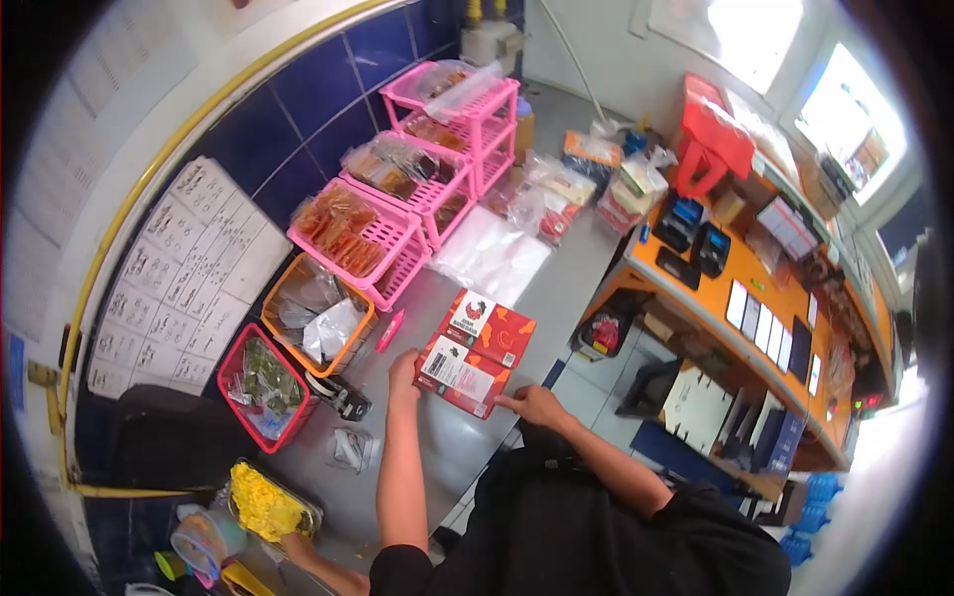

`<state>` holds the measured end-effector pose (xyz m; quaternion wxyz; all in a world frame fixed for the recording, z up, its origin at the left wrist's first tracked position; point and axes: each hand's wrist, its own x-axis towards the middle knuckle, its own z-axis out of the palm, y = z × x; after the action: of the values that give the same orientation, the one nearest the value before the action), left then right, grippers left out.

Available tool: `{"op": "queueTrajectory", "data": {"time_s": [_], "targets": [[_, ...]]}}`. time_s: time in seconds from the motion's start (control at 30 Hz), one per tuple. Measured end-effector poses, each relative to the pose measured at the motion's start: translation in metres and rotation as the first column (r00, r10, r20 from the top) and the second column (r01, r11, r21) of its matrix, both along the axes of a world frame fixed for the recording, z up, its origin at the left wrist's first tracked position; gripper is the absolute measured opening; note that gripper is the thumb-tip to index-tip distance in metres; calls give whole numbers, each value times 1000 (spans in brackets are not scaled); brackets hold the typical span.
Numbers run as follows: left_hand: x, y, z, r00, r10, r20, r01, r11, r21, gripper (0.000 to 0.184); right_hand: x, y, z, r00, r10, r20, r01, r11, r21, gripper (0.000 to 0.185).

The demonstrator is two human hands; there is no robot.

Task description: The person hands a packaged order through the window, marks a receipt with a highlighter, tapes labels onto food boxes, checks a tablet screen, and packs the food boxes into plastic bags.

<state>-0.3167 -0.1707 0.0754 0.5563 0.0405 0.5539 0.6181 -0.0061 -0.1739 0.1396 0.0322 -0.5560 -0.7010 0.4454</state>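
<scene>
Two red printed boxes (487, 323), (459, 379) with a chicken logo and white labels lie side by side on the grey metal counter. My left hand (404, 372) grips the left edge of the nearer box, its fingers partly hidden. At the right corner of that same box, my right hand (534, 405) pinches the edge with its fingertips. A pink marker (391, 331) is left of the boxes, and clear plastic bags (492, 255) lie beyond them.
Pink racks (407, 223) hold packed food along the wall. Orange (366, 336) and red baskets (308, 405) stand left, near a black stapler-like tool (345, 397). Another person's hand (295, 544) touches a tray of yellow food (266, 505). An orange desk (646, 260) is right.
</scene>
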Motion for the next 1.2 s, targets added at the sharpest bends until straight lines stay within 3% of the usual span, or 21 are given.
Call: {"op": "queueTrajectory", "data": {"time_s": [0.07,0.1,0.13,0.2,0.27,0.33,0.37,0.43,0.47,0.53,0.6,0.67,0.73,0.77,0.8,0.87,0.9,0.93,1.0,1.13,1.2], "targets": [[0,-6,5,981,89,-174,-93,996,-14,34,9,18,17,982,184,-51,-186,982,-38,63],[-5,-8,-9,972,165,-165,-169,986,-9,38,15,34,35,943,280,-182,-288,958,-16,44],[-9,-16,-24,967,198,-163,-200,980,4,38,17,52,52,933,312,-179,-318,948,-4,44],[0,-38,-8,902,431,-36,-433,899,-71,36,11,97,94,821,72,-566,-197,967,-163,31],[27,-66,31,812,567,138,-558,824,-102,33,-11,160,78,828,154,-540,-132,988,80,23],[51,-99,25,787,578,215,-589,808,-18,31,-45,218,60,830,281,-482,-87,918,386,16],[67,-111,32,766,612,195,-617,786,-45,32,-63,247,37,815,307,-492,-112,916,385,16],[100,-144,49,728,665,166,-668,743,-46,32,-99,303,-22,843,474,-255,-296,803,518,16],[115,-158,52,713,683,158,-690,724,-18,33,-114,328,-46,821,507,-264,-323,793,517,16],[147,-192,64,659,747,82,-746,664,-54,34,-131,354,-92,734,670,107,-593,556,582,14],[180,-230,59,573,819,31,-817,573,-64,35,-135,357,-73,780,617,-103,-601,785,154,12],[204,-245,64,493,870,-11,-868,491,-70,37,-140,360,-40,623,765,160,-780,623,62,14],[230,-244,76,331,943,-9,-934,327,-142,41,-147,370,-52,501,826,258,-860,509,40,19],[243,-238,80,363,931,-45,-930,359,-75,45,-151,371,-58,383,853,355,-916,400,27,24],[253,-226,89,324,945,-53,-944,319,-85,45,-155,369,-61,344,872,348,-932,361,16,24],[262,-186,115,433,900,-52,-900,435,42,41,-161,371,-58,318,866,386,-948,301,105,25],[265,-163,126,468,882,-49,-879,471,81,36,-163,375,-54,423,875,234,-898,440,-22,20],[268,-139,136,507,861,-44,-853,508,119,32,-164,375,-55,399,885,240,-909,417,-26,20],[267,-95,154,572,820,-12,-808,566,161,30,-158,375,-58,398,825,401,-907,286,310,17],[267,-47,159,763,640,-90,-601,753,267,31,-140,382,-13,516,781,353,-822,335,461,15],[267,-29,159,780,618,-96,-574,769,284,30,-126,400,14,635,766,-98,-620,582,527,16]]}}
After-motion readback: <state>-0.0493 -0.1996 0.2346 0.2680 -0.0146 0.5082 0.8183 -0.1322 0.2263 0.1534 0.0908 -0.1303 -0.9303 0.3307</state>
